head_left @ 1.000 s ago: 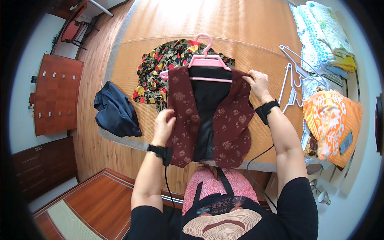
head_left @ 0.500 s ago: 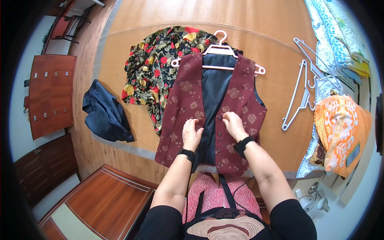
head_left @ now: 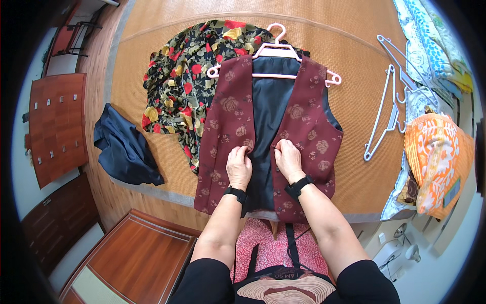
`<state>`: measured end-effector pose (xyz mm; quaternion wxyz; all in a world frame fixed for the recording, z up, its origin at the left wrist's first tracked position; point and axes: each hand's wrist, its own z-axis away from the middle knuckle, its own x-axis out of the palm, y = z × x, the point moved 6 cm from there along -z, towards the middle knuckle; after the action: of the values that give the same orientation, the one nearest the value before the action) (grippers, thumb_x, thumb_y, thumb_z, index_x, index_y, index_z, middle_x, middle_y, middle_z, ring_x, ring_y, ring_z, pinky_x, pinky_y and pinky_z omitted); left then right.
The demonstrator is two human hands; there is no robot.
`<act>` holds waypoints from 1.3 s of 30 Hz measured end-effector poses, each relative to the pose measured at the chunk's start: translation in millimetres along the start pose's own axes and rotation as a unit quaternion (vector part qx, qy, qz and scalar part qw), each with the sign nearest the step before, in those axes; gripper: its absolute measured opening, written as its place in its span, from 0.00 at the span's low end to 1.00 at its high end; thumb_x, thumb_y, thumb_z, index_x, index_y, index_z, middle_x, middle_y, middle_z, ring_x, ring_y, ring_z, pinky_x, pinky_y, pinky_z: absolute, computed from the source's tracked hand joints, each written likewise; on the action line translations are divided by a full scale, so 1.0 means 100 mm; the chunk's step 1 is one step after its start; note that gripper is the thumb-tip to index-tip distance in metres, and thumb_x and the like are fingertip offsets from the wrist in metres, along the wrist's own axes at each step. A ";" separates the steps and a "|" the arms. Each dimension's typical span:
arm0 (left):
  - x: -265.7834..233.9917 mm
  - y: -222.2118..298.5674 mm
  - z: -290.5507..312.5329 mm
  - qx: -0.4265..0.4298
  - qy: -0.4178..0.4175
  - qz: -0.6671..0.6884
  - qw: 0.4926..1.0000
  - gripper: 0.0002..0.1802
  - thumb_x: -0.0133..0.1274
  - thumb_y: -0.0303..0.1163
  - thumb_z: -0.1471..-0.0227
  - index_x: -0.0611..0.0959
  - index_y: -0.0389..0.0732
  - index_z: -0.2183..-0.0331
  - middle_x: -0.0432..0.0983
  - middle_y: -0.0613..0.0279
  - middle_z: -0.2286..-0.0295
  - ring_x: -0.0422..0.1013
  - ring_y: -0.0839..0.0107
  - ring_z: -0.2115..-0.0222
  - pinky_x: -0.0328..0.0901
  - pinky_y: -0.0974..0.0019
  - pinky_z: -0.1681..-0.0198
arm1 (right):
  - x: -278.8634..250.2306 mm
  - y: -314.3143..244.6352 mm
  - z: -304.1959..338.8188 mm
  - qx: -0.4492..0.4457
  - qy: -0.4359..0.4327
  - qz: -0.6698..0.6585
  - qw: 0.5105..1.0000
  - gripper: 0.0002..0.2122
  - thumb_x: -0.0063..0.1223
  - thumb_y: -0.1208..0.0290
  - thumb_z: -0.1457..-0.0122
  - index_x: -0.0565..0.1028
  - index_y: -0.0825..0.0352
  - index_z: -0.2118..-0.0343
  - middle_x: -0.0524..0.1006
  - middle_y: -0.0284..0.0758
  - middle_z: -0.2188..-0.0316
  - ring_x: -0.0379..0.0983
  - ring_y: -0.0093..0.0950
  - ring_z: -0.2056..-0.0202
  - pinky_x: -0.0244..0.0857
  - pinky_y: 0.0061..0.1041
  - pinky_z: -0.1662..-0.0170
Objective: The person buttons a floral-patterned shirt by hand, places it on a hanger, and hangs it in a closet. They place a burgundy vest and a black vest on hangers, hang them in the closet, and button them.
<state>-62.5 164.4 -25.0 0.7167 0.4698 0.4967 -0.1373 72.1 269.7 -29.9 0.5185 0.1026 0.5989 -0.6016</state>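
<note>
Maroon vest (head_left: 306, 119) lies on the tan mat (head_left: 362, 109), on a pink hanger (head_left: 276, 52), partly over a flowered shirt (head_left: 185, 88). Left hand (head_left: 239, 168): closed, pinching 1 front edge. Right hand (head_left: 288, 159): pinching the opposite edge. Dark lining (head_left: 268, 114) shows between the 2 edges.

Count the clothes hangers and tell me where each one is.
3: the pink hanger inside the maroon vest, and two pale ones on the right, the nearer pale hanger and the farther pale hanger beside it. Others could be hidden from view.
</note>
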 end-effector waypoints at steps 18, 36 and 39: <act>-0.04 0.50 -0.03 0.010 -0.058 0.168 0.984 0.17 0.52 0.19 0.62 0.77 0.37 0.63 0.72 0.57 0.71 0.72 0.65 0.74 0.68 0.67 0.69 | -0.12 -0.28 0.10 -0.061 0.058 -0.098 0.992 0.03 0.49 0.77 0.53 0.68 0.66 0.74 0.70 0.39 0.76 0.70 0.39 0.71 0.66 0.34 0.68; -0.05 0.50 -0.10 -0.023 -0.064 0.234 0.970 0.09 0.51 0.25 0.53 0.79 0.33 0.67 0.75 0.52 0.67 0.72 0.58 0.67 0.67 0.65 0.62 | -0.16 -0.25 0.09 -0.087 0.067 -0.105 0.988 0.03 0.49 0.78 0.52 0.68 0.67 0.73 0.70 0.40 0.75 0.69 0.39 0.70 0.66 0.34 0.67; -0.08 0.54 -0.11 -0.019 -0.063 0.251 0.966 0.08 0.51 0.24 0.54 0.79 0.33 0.68 0.75 0.52 0.68 0.72 0.58 0.67 0.67 0.65 0.63 | -0.16 -0.23 0.09 -0.079 0.067 -0.115 0.988 0.03 0.48 0.79 0.52 0.68 0.67 0.73 0.70 0.40 0.74 0.69 0.39 0.70 0.65 0.34 0.66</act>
<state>-37.0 199.4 9.7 0.7667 0.5562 0.3196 0.0272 66.1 264.6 -1.1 0.4108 0.0321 0.6858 -0.5999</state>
